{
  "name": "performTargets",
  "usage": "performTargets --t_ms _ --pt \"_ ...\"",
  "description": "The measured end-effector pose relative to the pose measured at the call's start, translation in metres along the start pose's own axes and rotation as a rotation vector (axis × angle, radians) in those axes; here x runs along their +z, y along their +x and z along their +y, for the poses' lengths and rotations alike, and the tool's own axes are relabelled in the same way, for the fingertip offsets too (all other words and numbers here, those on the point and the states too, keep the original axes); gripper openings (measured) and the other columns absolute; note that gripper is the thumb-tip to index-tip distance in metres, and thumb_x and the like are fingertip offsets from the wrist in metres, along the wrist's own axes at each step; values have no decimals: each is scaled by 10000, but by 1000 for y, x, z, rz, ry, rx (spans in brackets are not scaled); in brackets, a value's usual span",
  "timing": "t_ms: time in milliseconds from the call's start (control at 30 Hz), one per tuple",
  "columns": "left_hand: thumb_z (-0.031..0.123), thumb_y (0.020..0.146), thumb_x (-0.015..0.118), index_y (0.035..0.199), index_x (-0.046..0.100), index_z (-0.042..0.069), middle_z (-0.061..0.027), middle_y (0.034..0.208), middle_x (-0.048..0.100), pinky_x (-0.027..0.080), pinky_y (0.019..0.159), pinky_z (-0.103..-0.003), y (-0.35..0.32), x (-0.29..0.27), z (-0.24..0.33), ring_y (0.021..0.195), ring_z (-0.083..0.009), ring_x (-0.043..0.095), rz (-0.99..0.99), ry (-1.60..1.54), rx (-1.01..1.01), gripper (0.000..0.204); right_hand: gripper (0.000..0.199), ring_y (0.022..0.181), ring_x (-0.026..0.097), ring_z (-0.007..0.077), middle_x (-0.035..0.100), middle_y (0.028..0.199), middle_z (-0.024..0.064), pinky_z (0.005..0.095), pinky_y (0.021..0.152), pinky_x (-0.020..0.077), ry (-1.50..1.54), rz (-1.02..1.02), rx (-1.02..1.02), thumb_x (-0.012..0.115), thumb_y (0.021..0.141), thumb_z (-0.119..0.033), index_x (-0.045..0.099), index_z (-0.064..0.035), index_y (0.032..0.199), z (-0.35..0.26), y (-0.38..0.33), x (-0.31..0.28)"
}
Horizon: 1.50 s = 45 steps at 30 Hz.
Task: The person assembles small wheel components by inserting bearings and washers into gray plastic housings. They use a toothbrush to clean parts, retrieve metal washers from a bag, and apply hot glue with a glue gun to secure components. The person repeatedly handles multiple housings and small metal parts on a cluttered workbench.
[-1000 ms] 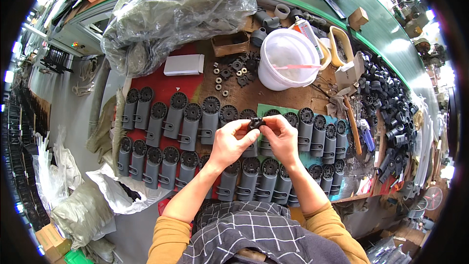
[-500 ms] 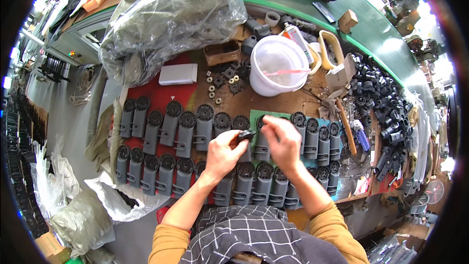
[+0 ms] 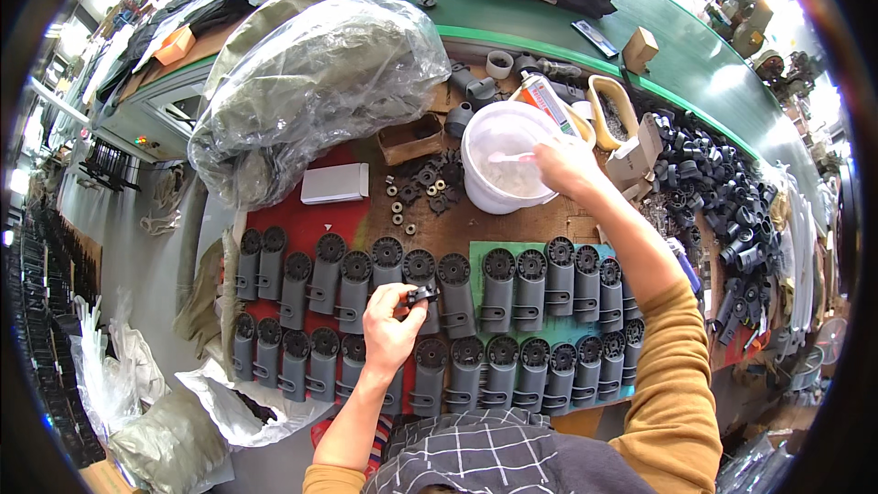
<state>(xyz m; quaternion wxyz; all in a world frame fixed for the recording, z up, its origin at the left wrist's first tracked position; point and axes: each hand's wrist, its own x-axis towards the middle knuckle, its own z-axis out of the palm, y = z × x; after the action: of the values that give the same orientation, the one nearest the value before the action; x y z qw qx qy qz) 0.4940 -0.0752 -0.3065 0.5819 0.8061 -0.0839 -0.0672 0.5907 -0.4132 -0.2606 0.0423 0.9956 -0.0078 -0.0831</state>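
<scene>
My left hand (image 3: 391,325) is closed on a small black plastic part (image 3: 422,295), held over the upper row of grey tube-shaped parts (image 3: 498,302) with round black toothed ends. At the white bucket (image 3: 498,202), my right hand (image 3: 564,165) grips a slim pink stick with a pale end (image 3: 514,157), which lies across the bucket's opening. Pale contents show inside the bucket. A second row of the same grey parts (image 3: 500,375) stretches along the near side of the table, partly behind my left forearm.
Small metal rings (image 3: 397,208) and black toothed discs (image 3: 442,201) lie left of the bucket, near a white box (image 3: 335,183). A plastic-wrapped bundle (image 3: 320,91) fills the back left. Black parts (image 3: 722,192) pile up at the right. A spray can (image 3: 546,102) stands behind the bucket.
My right hand has gone from the upper row of grey parts to the bucket and taken hold of the pink stick. My left hand keeps the black part, slightly lower and further left.
</scene>
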Motion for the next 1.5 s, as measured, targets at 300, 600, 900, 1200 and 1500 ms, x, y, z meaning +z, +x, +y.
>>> performTargets --t_ms 300,600,900,1200,1500 --pt "79 715 731 865 655 28 -99 840 636 461 770 -380 21 23 28 799 -284 593 103 209 330 177 191 612 580 99 621 752 61 254 572 474 1185 226 157 593 914 -34 630 -39 1102 -97 -177 -4" --pt "60 679 752 836 656 55 -81 822 635 476 734 -373 4 19 45 791 -273 593 188 311 510 184 314 667 630 254 637 763 119 332 621 509 941 573 143 664 844 -3 680 -48 1155 -148 -218 11" --pt "53 657 759 862 671 51 -81 830 627 485 733 -371 -2 10 56 787 -269 595 211 336 563 223 365 724 612 251 641 826 101 342 653 496 751 752 80 685 791 19 679 -24 1153 -148 -224 9" --pt "36 650 766 864 684 33 -86 810 619 470 716 -362 1 5 65 770 -259 579 230 353 570 229 431 722 576 215 625 859 48 326 691 446 535 874 -31 701 674 36 714 -35 1099 -141 -227 7" --pt "44 636 766 854 687 49 -73 822 641 479 756 -367 2 5 62 797 -269 598 214 404 682 232 378 669 615 244 640 773 104 333 614 504 798 662 -5 670 820 4 656 -26 1197 -149 -222 5"
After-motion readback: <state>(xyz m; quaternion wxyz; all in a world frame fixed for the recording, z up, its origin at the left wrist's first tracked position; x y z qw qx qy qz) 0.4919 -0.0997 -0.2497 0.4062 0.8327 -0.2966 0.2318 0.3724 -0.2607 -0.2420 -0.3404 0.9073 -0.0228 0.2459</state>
